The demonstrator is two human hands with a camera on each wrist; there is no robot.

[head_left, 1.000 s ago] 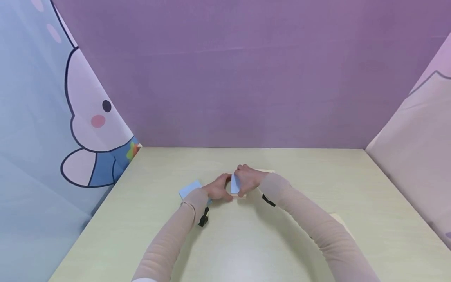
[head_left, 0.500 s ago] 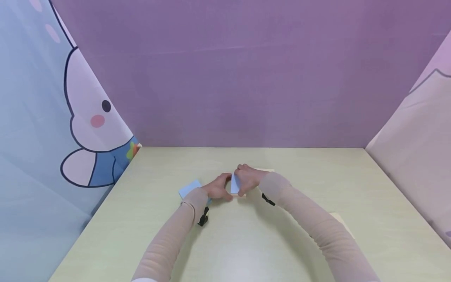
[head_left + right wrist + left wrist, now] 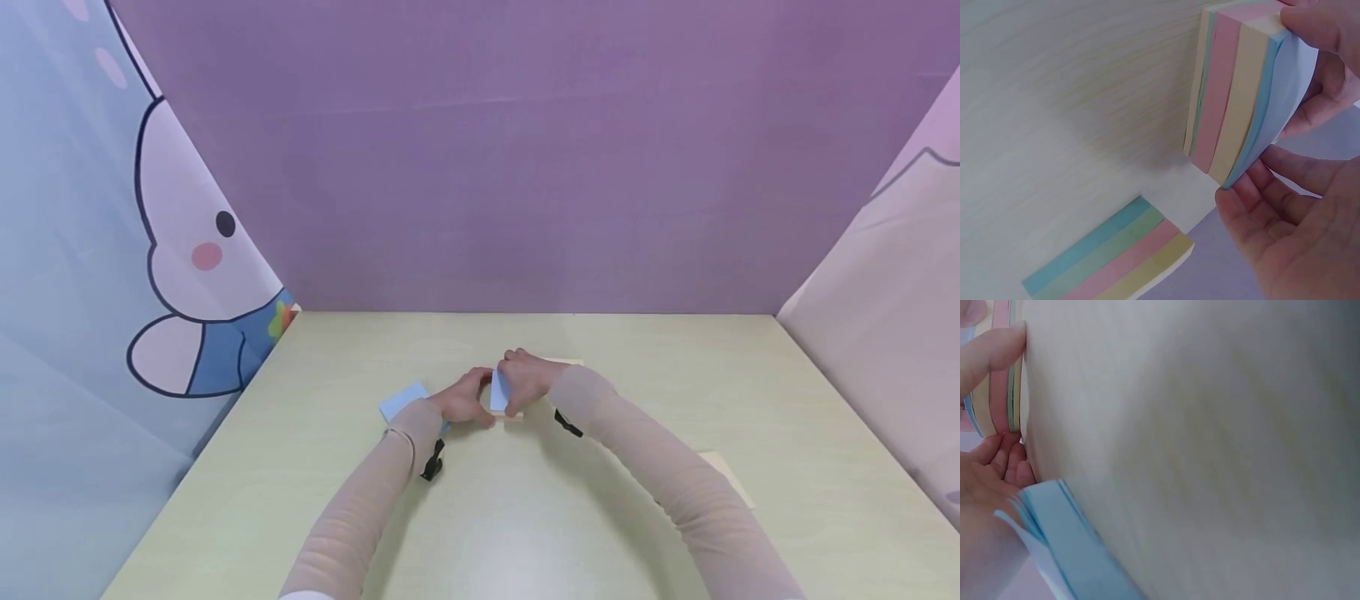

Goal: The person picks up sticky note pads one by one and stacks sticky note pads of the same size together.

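Both hands are at a stack of sticky note pads (image 3: 498,393) with a blue pad on top and yellow, pink and green layers below. My left hand (image 3: 461,402) grips the stack from the left, thumb on the near side and fingers on the far side. From the right, my right hand (image 3: 525,383) pinches the edge of the blue top pad. In the right wrist view the blue top sheet (image 3: 1288,84) bows away from the layers (image 3: 1222,87). The left wrist view shows the stack's layered side (image 3: 1002,381) between left thumb and fingers.
A second layered stack (image 3: 1110,250), yellow on top, lies beyond the right hand. A blue sticky note pad (image 3: 403,400) lies partly under the left wrist, its sheets slightly fanned. Beside the right forearm is a pale yellow pad (image 3: 729,477). A purple curtain (image 3: 525,167) hangs behind the table (image 3: 495,517).
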